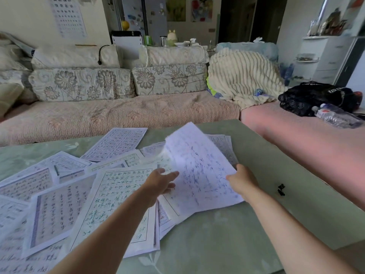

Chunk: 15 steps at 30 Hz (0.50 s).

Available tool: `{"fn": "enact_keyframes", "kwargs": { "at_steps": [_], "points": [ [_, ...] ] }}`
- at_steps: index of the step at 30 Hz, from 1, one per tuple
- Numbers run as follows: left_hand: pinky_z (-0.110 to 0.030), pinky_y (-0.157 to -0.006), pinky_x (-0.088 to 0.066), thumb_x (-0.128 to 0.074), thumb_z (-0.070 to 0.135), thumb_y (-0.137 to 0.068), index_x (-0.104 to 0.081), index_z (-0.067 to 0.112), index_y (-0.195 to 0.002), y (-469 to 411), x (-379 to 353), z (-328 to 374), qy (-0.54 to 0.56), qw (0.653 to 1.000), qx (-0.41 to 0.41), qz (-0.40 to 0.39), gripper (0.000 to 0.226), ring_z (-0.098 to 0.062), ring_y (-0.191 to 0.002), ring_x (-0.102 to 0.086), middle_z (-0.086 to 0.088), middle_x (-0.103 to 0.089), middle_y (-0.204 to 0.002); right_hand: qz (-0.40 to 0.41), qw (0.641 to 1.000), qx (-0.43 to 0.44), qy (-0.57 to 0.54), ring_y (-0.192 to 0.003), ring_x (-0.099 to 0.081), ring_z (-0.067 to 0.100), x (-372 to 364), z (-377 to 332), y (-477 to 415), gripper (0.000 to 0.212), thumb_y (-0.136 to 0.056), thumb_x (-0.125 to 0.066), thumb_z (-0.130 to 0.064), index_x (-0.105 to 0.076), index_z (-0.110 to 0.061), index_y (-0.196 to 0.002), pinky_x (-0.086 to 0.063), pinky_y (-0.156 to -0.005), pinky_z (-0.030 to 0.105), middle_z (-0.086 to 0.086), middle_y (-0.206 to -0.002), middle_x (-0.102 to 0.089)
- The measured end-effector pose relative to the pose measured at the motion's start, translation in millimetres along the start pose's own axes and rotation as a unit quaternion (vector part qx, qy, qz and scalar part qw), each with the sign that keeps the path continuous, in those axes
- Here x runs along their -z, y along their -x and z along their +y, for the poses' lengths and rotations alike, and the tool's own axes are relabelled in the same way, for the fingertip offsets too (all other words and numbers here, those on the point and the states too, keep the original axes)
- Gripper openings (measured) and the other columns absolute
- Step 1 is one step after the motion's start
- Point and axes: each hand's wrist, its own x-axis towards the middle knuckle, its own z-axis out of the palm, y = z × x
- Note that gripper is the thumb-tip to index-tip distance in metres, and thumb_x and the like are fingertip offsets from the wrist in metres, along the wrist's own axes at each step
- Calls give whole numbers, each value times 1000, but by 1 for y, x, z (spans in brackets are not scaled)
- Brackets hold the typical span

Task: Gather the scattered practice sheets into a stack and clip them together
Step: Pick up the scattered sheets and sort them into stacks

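Several practice sheets with handwritten characters lie scattered and overlapping across the left and middle of the green table. My right hand grips the right edge of one sheet, which is lifted and tilted up, blurred from motion. My left hand hovers with fingers spread at that sheet's left edge, above the pile; whether it touches the paper is unclear. A black binder clip lies on the table to the right of my right hand.
A sofa with floral cushions runs along the table's far edge. A cream blanket, a black bag and a plastic bottle rest on the pink seat at the right. The table's right edge lies near the clip.
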Motion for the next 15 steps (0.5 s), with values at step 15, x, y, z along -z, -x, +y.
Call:
{"fn": "enact_keyframes", "kwargs": {
  "at_steps": [15],
  "points": [
    [-33, -65, -52, -61, 15, -91, -57, 12, -105, 11, 43, 11, -88, 982, -84, 142, 15, -22, -83, -62, -5, -63, -94, -151, 972, 64, -166, -94, -65, 16, -30, -46, 29, 31, -85, -70, -5, -60, -18, -112, -54, -76, 30, -1, -107, -67]
  ]
}}
